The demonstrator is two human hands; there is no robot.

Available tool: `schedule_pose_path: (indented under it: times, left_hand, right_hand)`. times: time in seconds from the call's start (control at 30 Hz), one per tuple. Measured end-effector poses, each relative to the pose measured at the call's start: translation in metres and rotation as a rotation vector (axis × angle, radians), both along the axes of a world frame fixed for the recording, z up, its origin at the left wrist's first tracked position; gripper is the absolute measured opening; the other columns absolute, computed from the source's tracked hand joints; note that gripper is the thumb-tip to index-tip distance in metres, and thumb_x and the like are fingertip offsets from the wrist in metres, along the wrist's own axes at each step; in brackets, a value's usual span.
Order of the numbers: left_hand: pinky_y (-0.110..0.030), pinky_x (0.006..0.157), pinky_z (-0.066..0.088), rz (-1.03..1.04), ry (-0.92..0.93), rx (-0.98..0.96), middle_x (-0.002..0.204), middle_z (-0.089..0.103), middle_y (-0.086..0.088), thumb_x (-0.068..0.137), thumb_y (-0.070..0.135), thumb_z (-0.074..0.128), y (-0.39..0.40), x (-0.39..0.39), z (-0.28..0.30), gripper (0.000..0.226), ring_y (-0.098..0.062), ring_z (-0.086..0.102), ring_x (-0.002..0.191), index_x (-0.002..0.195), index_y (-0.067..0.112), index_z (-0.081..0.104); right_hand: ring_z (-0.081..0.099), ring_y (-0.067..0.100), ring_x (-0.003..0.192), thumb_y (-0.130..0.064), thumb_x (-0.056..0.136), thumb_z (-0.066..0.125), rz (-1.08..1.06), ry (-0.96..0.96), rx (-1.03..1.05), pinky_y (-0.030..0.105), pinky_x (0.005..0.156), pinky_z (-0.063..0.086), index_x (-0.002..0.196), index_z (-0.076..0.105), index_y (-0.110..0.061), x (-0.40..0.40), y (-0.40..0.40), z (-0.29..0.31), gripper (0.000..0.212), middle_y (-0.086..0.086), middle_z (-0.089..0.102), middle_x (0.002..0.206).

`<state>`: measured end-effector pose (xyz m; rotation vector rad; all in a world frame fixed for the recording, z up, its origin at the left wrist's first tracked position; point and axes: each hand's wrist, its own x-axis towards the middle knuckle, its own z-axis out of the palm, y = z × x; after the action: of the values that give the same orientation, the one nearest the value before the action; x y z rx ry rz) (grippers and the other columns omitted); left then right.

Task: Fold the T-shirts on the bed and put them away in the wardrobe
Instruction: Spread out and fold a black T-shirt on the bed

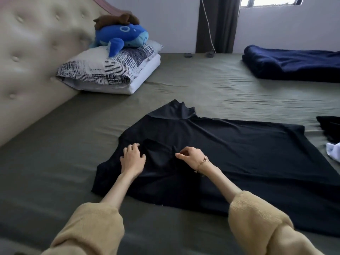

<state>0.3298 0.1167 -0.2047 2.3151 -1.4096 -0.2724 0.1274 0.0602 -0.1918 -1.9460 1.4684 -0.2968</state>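
Note:
A black T-shirt (230, 153) lies spread flat on the olive-green bed sheet (64, 153), its far sleeve folded at the back. My left hand (132, 157) rests on the shirt near the neck area, fingers curled and pressing the cloth. My right hand (189, 156), with a bracelet on the wrist, pinches a small ridge of the black fabric just right of the left hand. Another dark garment (329, 127) and a bit of white cloth (334, 150) lie at the right edge.
A padded beige headboard (27, 61) runs along the left. Two stacked pillows (110, 70) carry a blue plush whale (121, 37). A folded navy blanket (294, 63) lies at the far right. Dark curtain (217, 23) and window behind.

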Motion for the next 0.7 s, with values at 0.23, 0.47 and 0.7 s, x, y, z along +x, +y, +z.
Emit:
schedule_pose_path:
  times: [0.23,0.47,0.7]
  left_hand:
    - [-0.044,0.102,0.036,0.047,0.146,0.021,0.130,0.053,-0.008,0.094,0.027,0.052,-0.009,0.020,-0.006,0.037,-0.026,0.040,0.125,0.127,0.011,0.050]
    - [-0.036,0.086,0.045,0.056,0.399,-0.054,0.101,0.067,-0.009,0.086,0.003,0.049,-0.017,0.037,-0.004,0.019,-0.026,0.059,0.099,0.095,0.011,0.063]
    - [-0.028,0.076,0.047,0.040,0.302,-0.105,0.086,0.063,-0.004,0.079,-0.014,0.042,0.005,0.050,-0.003,0.038,-0.023,0.059,0.088,0.073,0.014,0.067]
  right_hand:
    - [0.058,0.032,0.102,-0.019,0.091,0.051,-0.129,0.040,-0.102,0.029,0.076,0.043,0.108,0.061,-0.010,0.016,-0.013,-0.004,0.022,0.014,0.062,0.113]
    - [0.061,0.012,0.082,0.006,0.085,0.054,-0.073,-0.482,0.050,0.028,0.082,0.048,0.092,0.067,-0.017,-0.001,-0.016,-0.006,0.028,0.002,0.066,0.084]
    - [0.064,-0.001,0.097,0.022,0.071,0.046,0.383,-0.371,0.064,0.013,0.094,0.044,0.083,0.074,-0.022,-0.019,0.007,0.008,0.054,-0.003,0.072,0.095]
